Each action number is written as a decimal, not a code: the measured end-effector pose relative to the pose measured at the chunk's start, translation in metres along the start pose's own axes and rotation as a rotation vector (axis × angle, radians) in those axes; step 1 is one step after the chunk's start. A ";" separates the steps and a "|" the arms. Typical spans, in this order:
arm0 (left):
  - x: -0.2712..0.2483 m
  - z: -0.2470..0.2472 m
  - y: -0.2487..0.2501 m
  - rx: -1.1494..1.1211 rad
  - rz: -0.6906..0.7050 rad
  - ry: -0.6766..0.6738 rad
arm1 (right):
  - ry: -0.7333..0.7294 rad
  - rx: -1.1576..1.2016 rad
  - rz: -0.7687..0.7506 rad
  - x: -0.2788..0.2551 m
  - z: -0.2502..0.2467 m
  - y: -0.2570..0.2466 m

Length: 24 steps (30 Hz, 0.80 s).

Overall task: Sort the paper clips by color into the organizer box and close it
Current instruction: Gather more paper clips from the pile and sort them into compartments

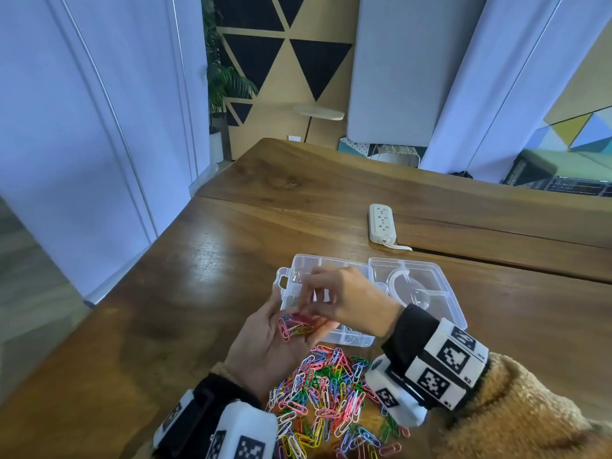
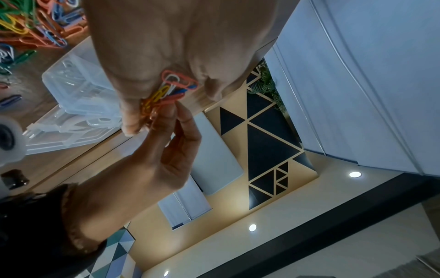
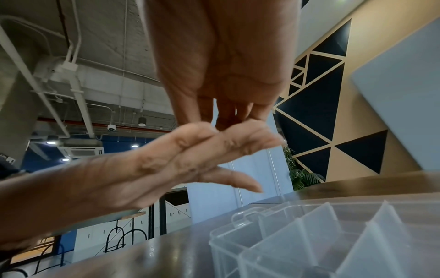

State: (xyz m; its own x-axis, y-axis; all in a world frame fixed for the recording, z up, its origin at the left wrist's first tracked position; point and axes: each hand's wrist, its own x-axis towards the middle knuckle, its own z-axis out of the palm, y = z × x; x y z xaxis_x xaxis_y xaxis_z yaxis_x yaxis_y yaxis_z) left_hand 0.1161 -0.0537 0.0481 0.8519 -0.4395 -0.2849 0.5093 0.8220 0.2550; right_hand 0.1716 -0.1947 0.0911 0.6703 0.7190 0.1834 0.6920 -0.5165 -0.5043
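My left hand [image 1: 284, 321] is held palm up over the near left corner of the clear organizer box [image 1: 331, 260], carrying a small bunch of mixed-colour paper clips [image 1: 294, 326] on its straight fingers. From above, my right hand [image 1: 306, 304] pinches into that bunch with thumb and fingertips [image 2: 175, 107]; I cannot tell the pinched clip's colour. The bunch [image 2: 171, 88] shows pink, yellow, white and blue clips. The box stands open, its lid [image 1: 447, 276] laid flat to the right. A large pile of loose clips [image 1: 331, 392] lies on the table in front of the box.
The wooden table [image 1: 231, 260] drops off along its left edge. A white power strip [image 1: 384, 226] lies behind the box, beside a seam in the tabletop. In the right wrist view the box's dividers [image 3: 309, 235] stand just below both hands.
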 end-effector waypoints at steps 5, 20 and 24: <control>0.000 0.002 -0.001 0.005 -0.041 -0.005 | 0.036 0.046 0.045 -0.006 0.001 0.001; -0.001 0.013 -0.010 0.098 -0.053 -0.017 | -0.071 0.030 0.114 -0.020 -0.017 -0.009; 0.000 0.013 -0.011 0.082 -0.060 -0.008 | -0.104 0.173 0.210 -0.020 -0.017 -0.012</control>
State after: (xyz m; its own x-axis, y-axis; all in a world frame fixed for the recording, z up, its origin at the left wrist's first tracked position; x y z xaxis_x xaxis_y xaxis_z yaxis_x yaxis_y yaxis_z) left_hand 0.1121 -0.0673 0.0576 0.8205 -0.4899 -0.2946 0.5672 0.7620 0.3125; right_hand 0.1549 -0.2105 0.1079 0.7568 0.6532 -0.0233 0.4789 -0.5784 -0.6604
